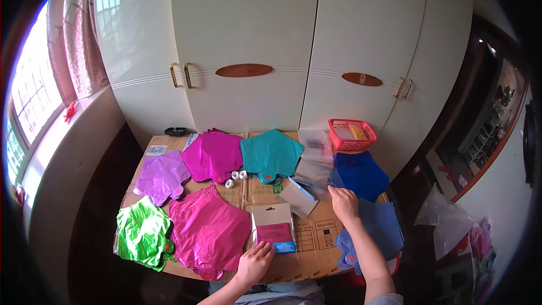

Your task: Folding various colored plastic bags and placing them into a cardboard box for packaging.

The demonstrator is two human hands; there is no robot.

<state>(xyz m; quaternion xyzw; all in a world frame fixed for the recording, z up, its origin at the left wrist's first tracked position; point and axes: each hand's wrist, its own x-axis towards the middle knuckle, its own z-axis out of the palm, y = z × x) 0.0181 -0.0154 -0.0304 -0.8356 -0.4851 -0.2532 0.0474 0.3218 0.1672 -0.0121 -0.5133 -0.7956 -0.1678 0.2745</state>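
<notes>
Packet (274, 229): where is it, relative to the large pink stack (209, 231)?

— It lies flat on the cardboard-covered worktop (307, 264), just right of the pink stack, with its hang slot at the far end. A pink panel and a blue strip show on its face.

— State of the hands?

— Left hand (255, 261) rests at the packet's near corner, on the side facing the stack. Its fingers lie together over the edge; whether the thumb clamps from below is hidden. Right hand (344, 204) is well to the right of the stack, at the edge of the clear sleeves (312, 172). Its fingers are drawn together, but I cannot tell whether they grip a sleeve.

— Expected handling?

— Judged by appearance: light, with fairly stiff pale backing and probably a slick cover. The pink contents appear thin and soft, and may crease if squeezed.

— Recommended hold?

— Pinch the card edge facing the pink stack, thumb above, fingers beneath. Keep pressure off the pink panel. When lifting, support both long edges, as the card may bend. Avoid pulling at the hang slot, which may tear.
</notes>
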